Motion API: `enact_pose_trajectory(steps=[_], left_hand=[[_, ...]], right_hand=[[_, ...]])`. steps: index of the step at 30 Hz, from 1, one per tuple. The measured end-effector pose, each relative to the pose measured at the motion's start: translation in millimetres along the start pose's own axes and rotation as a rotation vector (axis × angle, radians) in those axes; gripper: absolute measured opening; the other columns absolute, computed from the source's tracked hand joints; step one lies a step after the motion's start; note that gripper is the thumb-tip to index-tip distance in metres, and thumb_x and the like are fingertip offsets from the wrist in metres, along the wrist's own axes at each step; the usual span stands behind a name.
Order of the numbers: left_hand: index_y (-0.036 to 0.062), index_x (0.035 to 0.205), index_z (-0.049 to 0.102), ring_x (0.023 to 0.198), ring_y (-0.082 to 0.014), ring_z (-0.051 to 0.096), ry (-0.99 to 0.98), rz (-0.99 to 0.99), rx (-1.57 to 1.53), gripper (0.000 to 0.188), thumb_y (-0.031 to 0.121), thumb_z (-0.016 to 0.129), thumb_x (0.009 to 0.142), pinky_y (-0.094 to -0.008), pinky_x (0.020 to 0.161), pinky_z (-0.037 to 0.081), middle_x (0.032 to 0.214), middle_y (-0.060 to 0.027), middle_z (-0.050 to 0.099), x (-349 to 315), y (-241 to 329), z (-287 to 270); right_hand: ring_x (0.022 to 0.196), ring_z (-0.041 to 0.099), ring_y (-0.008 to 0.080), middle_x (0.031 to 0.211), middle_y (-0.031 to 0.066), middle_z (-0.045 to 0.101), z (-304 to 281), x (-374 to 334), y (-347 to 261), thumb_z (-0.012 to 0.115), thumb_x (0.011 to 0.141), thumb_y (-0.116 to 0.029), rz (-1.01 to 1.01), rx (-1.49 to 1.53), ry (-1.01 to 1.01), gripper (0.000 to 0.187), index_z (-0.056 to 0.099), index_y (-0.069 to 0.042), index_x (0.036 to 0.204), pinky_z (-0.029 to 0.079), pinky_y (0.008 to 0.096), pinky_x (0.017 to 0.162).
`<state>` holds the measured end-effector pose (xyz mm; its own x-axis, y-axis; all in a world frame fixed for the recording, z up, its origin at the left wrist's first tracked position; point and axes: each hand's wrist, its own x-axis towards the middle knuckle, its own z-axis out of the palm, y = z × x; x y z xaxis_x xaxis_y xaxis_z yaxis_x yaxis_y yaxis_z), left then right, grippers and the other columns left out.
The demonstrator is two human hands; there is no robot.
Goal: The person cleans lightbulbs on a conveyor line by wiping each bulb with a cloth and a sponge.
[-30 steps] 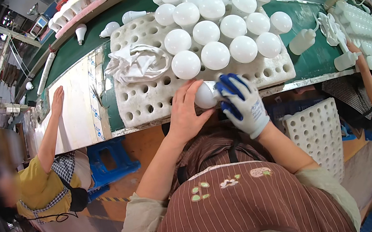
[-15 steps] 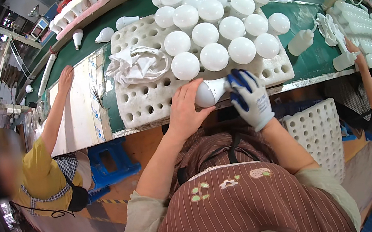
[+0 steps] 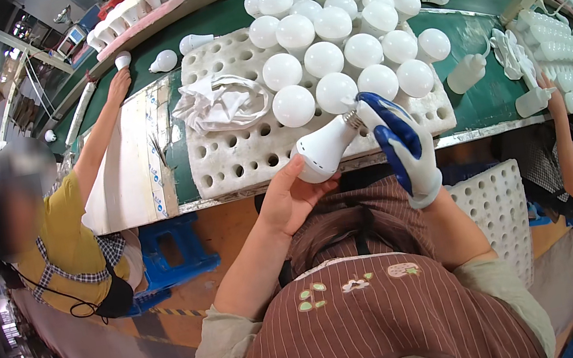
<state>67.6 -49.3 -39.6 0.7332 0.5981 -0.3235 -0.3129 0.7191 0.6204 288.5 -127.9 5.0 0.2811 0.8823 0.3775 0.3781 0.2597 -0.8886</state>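
On the left, a small bulb is reached by a co-worker's hand, near a pale board laid on the green worktop. Farther right, a crumpled white cloth is carried by a white foam block pierced with round holes. In front of this block, a white light bulb is clamped at its globe end by the bare left hand, tilted so that its metal screw base is pointed up and to the right. That base is met by the fingertips of the right hand, which is covered by a white-and-blue glove; whether they are closed on it cannot be told. Behind both hands, rows of white bulbs are set globe-up on the block. Just beyond its right end, a white squeeze bottle is stood on the worktop.
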Motion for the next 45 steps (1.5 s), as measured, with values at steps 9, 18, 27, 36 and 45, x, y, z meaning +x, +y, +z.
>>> enact_pose_trajectory(steps=[9, 18, 27, 36, 45], left_hand=[[-0.0067, 0.146, 0.039, 0.102, -0.0288, 0.062, -0.201, -0.061, -0.499, 0.084, 0.063, 0.043, 0.1, -0.0455, 0.095, 0.052, 0.122, -0.0206, 0.06, -15.1, 7.4, -2.7], [-0.0067, 0.144, 0.04, 0.1, -0.0291, 0.062, -0.146, 0.057, -0.548, 0.082, 0.062, 0.042, 0.1, -0.0452, 0.093, 0.052, 0.118, -0.0206, 0.06, -18.4, 30.6, -20.6], [0.0027, 0.138, 0.049, 0.104, -0.0268, 0.064, 0.357, 0.607, -0.222, 0.049, 0.038, 0.052, 0.104, -0.0429, 0.089, 0.055, 0.123, -0.0143, 0.062, -89.9, 65.3, -96.8], [0.0046, 0.135, 0.049, 0.085, -0.0118, 0.063, 0.694, 0.82, 0.32, 0.05, 0.032, 0.068, 0.097, -0.0258, 0.068, 0.053, 0.105, -0.0049, 0.065, -95.4, 72.8, -99.9], [0.0062, 0.13, 0.056, 0.084, -0.0107, 0.063, 0.96, 0.563, 0.527, 0.045, 0.033, 0.069, 0.096, -0.0254, 0.07, 0.053, 0.109, -0.0055, 0.065, -91.3, 81.5, -135.5]], right_hand=[[0.105, 0.064, 0.0232, 0.123, 0.0153, 0.067, -22.1, 50.9, -5.0, 0.063, 0.089, -0.009, -0.025, -0.172, 0.032, 0.04, 0.063, 0.001, 0.128, 0.049, 0.0308, 0.089], [0.105, 0.059, 0.0344, 0.107, 0.0112, 0.068, -17.3, 114.9, 28.4, 0.066, 0.091, -0.027, -0.256, -0.945, -0.127, 0.027, 0.069, -0.01, 0.112, 0.045, 0.0474, 0.094], [0.128, 0.05, 0.0375, 0.133, 0.0162, 0.06, 77.5, 109.8, -58.5, 0.069, 0.086, -0.021, -0.439, -0.674, -0.195, 0.049, 0.061, -0.009, 0.133, 0.037, 0.0485, 0.109], [0.14, 0.041, 0.0371, 0.146, 0.0158, 0.051, 228.9, 151.0, 25.3, 0.06, 0.092, -0.034, -0.243, -0.972, -0.56, 0.053, 0.055, -0.016, 0.142, 0.034, 0.0465, 0.115], [0.126, 0.053, 0.0408, 0.141, 0.0189, 0.055, 190.6, 117.0, -57.5, 0.069, 0.082, -0.019, -0.405, -0.419, -0.587, 0.054, 0.061, -0.012, 0.134, 0.039, 0.049, 0.109]])
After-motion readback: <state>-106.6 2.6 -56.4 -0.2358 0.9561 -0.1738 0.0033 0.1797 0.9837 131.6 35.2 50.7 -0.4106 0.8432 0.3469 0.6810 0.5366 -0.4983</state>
